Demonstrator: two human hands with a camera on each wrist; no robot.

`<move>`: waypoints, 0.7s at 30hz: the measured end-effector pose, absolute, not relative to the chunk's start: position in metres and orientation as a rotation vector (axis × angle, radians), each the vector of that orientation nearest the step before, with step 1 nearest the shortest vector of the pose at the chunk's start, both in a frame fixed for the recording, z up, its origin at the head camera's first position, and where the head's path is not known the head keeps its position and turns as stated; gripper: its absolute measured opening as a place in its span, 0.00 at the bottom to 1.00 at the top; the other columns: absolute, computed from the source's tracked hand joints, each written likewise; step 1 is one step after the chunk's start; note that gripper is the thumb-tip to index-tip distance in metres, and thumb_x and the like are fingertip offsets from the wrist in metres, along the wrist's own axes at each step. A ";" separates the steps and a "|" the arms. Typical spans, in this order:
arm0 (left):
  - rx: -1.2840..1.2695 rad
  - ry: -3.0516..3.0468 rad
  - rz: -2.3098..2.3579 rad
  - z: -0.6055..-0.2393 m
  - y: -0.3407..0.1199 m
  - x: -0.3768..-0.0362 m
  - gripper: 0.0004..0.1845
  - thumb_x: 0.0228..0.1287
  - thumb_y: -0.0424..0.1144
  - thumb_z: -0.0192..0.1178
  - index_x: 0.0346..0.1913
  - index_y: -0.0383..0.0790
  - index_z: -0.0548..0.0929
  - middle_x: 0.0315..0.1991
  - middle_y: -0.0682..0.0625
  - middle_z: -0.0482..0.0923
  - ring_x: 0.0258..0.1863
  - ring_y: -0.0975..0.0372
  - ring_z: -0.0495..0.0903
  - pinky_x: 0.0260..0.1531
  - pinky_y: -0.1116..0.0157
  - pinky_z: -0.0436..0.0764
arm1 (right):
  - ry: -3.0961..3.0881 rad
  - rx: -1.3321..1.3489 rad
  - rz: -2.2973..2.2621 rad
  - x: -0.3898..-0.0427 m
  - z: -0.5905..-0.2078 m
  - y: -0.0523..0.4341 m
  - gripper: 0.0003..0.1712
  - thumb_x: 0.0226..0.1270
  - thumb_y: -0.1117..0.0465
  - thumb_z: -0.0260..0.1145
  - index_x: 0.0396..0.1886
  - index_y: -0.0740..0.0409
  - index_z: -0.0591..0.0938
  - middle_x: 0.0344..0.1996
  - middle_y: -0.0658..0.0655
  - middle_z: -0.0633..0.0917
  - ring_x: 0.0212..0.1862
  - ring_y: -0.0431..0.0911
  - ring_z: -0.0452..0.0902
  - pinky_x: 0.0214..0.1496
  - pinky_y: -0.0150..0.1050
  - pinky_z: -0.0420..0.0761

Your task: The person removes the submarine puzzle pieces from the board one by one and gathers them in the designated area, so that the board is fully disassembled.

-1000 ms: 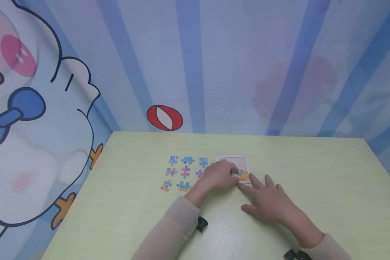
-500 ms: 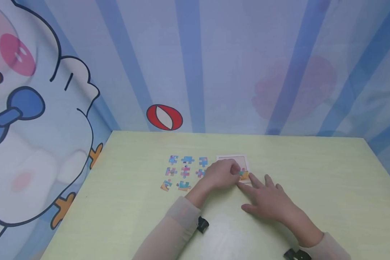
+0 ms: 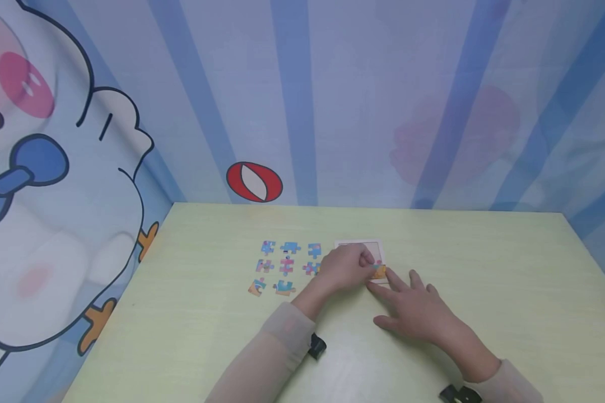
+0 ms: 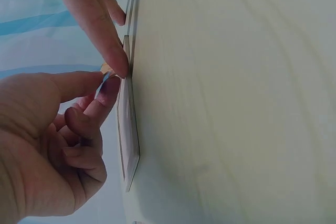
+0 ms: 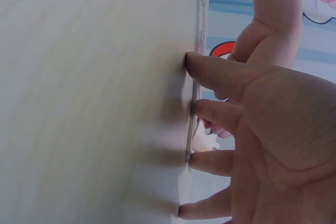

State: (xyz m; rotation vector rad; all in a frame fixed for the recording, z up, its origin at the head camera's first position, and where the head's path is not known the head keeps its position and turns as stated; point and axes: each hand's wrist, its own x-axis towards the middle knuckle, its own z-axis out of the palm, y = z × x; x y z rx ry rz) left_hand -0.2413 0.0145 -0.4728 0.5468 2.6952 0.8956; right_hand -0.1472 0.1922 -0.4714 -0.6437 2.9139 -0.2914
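Note:
In the head view my left hand [image 3: 344,268] reaches over a small white puzzle frame [image 3: 382,249]. A thin jigsaw piece [image 4: 102,84] is pinched between its thumb and index finger in the left wrist view, tilted at the frame's edge. An orange and blue piece [image 3: 380,272] shows at the frame's near right corner, beside the left fingertips; whether it is the pinched one I cannot tell. My right hand [image 3: 415,309] is spread, its index fingertip touching the near edge of the frame and another fingertip at the right edge. The left hand hides much of the frame.
Several loose jigsaw pieces [image 3: 287,266] lie in rows left of the frame on the pale yellow-green table [image 3: 484,263]. A printed curtain [image 3: 353,112] rises behind the table's far edge. Dark wrist camera mounts [image 3: 317,346] sit by the sleeves.
My left hand has shifted slightly right. The orange and blue piece at the corner has moved a little to the right, toward the frame's right edge. My right hand stays nearly still.

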 end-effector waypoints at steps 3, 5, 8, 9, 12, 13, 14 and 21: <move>0.537 2.697 0.891 -0.472 0.016 -0.242 0.02 0.68 0.45 0.67 0.40 0.54 0.86 0.34 0.66 0.81 0.33 0.69 0.78 0.33 0.65 0.76 | 2.911 -0.639 -0.294 -0.147 -0.471 0.192 0.39 0.68 0.37 0.69 0.76 0.41 0.74 0.76 0.67 0.67 0.66 0.85 0.61 0.53 0.81 0.68; 0.529 2.702 0.885 -0.471 0.017 -0.242 0.02 0.68 0.45 0.67 0.40 0.54 0.86 0.34 0.66 0.81 0.33 0.69 0.79 0.33 0.64 0.76 | 2.909 -0.635 -0.299 -0.147 -0.471 0.192 0.38 0.68 0.38 0.69 0.76 0.41 0.74 0.76 0.67 0.67 0.66 0.85 0.61 0.53 0.81 0.68; 0.517 2.705 0.894 -0.471 0.016 -0.242 0.03 0.67 0.45 0.67 0.40 0.53 0.87 0.34 0.66 0.82 0.33 0.69 0.79 0.33 0.65 0.76 | 2.903 -0.631 -0.302 -0.147 -0.470 0.192 0.38 0.68 0.38 0.69 0.76 0.41 0.74 0.76 0.67 0.67 0.66 0.85 0.60 0.53 0.81 0.68; 0.513 2.705 0.901 -0.471 0.015 -0.242 0.03 0.67 0.45 0.67 0.40 0.53 0.88 0.34 0.66 0.82 0.34 0.69 0.79 0.33 0.65 0.76 | 2.902 -0.631 -0.302 -0.147 -0.470 0.191 0.38 0.68 0.38 0.69 0.76 0.41 0.74 0.76 0.67 0.67 0.66 0.85 0.60 0.53 0.81 0.68; 0.493 2.692 0.939 -0.469 0.011 -0.240 0.04 0.68 0.46 0.67 0.40 0.53 0.88 0.34 0.65 0.83 0.34 0.69 0.80 0.34 0.64 0.77 | 2.895 -0.632 -0.301 -0.147 -0.469 0.191 0.38 0.69 0.38 0.69 0.76 0.41 0.74 0.76 0.67 0.66 0.66 0.85 0.60 0.53 0.81 0.68; 0.484 2.685 0.955 -0.467 0.009 -0.239 0.04 0.68 0.46 0.67 0.40 0.52 0.88 0.34 0.64 0.84 0.35 0.68 0.80 0.35 0.64 0.77 | 2.892 -0.631 -0.300 -0.147 -0.468 0.191 0.39 0.69 0.38 0.69 0.76 0.41 0.74 0.76 0.67 0.66 0.66 0.85 0.60 0.53 0.81 0.68; 0.474 2.679 0.972 -0.466 0.006 -0.238 0.05 0.69 0.47 0.67 0.40 0.52 0.88 0.34 0.64 0.84 0.35 0.68 0.80 0.35 0.63 0.77 | 2.890 -0.630 -0.302 -0.147 -0.468 0.191 0.39 0.69 0.38 0.69 0.76 0.41 0.74 0.76 0.68 0.66 0.67 0.85 0.59 0.53 0.81 0.68; 0.428 2.657 1.040 -0.461 -0.025 -0.232 0.06 0.69 0.47 0.68 0.40 0.51 0.88 0.33 0.61 0.84 0.33 0.67 0.81 0.35 0.62 0.79 | 2.892 -0.610 -0.299 -0.147 -0.469 0.191 0.39 0.68 0.37 0.69 0.75 0.42 0.74 0.76 0.68 0.67 0.68 0.85 0.59 0.54 0.81 0.67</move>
